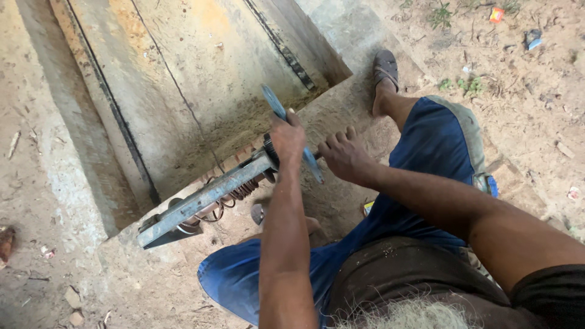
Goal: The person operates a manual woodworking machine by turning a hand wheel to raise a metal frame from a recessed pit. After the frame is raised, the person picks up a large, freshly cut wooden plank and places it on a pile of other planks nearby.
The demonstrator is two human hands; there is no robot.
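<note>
hands at work: i kept left fingers clenched around the blue blade above the metal bar, while my right hand, fingers loosely spread, braced it.

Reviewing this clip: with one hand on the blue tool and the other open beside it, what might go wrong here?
The left hand grips the blue flat tool over the grey metal bar; a slip could drive it toward the open right hand close by. The bar overhangs the concrete ledge, so it may shift or tip.
</note>
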